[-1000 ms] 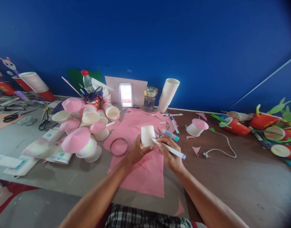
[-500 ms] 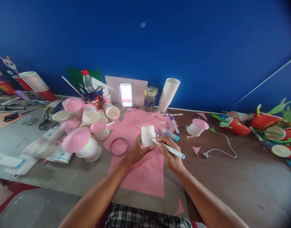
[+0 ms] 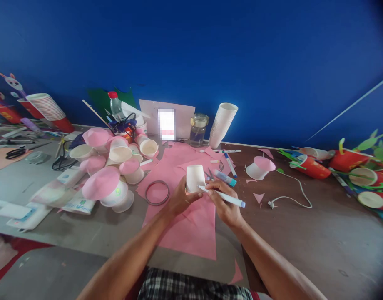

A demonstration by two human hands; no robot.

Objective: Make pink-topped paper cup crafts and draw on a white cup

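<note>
The left hand [image 3: 179,199] grips a white cup [image 3: 195,178] held upside down above the pink paper [image 3: 191,225], fingers closed round its lower part. The cup sits near the middle of the table [image 3: 304,233], just ahead of the person. The right hand [image 3: 224,204] is closed on a marker [image 3: 222,196], pinched between thumb and fingers; its tip touches the cup's side at about 4 o'clock of the cup, and its blue end points out toward 4 o'clock.

At 9 o'clock from the cup a dark ring [image 3: 157,193] lies on the paper's edge. Farther toward 9 to 10 o'clock stands a cluster of cups with pink tops [image 3: 110,166]. At 12 o'clock a white card [image 3: 166,118] leans on the blue wall [image 3: 210,54], with a glass jar [image 3: 198,130] just right of it and a tilted stack of white cups [image 3: 222,123] beyond that. A glue stick [image 3: 225,178] and scissors [image 3: 209,173] lie just beside the cup at 2 o'clock. One more pink-topped cup [image 3: 260,167] sits at 3 o'clock, with a white cable [image 3: 291,196] near it. Red cups with green leaves [image 3: 350,166] lie at the far right.
</note>
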